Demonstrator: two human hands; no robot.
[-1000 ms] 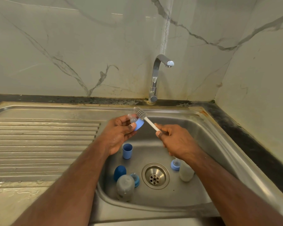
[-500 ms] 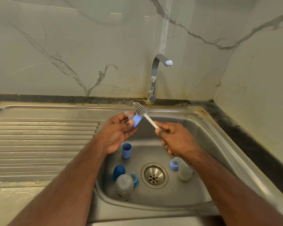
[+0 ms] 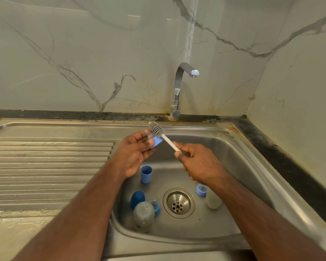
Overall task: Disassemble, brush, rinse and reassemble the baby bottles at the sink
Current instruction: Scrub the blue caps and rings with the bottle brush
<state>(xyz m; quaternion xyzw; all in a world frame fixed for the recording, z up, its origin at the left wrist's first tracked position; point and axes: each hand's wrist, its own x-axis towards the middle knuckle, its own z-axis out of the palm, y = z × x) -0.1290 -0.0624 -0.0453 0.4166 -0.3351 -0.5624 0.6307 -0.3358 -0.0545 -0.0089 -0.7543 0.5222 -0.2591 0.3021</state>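
Observation:
My left hand [image 3: 135, 153] pinches a blue collar ring with its clear teat [image 3: 154, 140] above the sink basin. My right hand [image 3: 198, 162] grips the white handle of a bottle brush [image 3: 158, 131], whose grey bristle head lies against the teat. Down in the basin [image 3: 233, 162] stand a light blue cap [image 3: 146, 174] and a dark blue dome cap [image 3: 137, 199]. A clear bottle [image 3: 143, 215] lies beside another blue ring with teat [image 3: 155, 206]. A second bottle [image 3: 213, 200] with a blue ring [image 3: 201, 190] lies right of the drain [image 3: 178, 202].
The chrome tap [image 3: 179, 85] stands behind the basin with no water running. A ribbed steel drainboard [image 3: 45, 166] stretches to the left, wet near its front. Marble walls close the back and the right side.
Both hands and the brush have risen slightly toward the tap, the brush head still working against the teat and ring. The parts in the basin have not moved.

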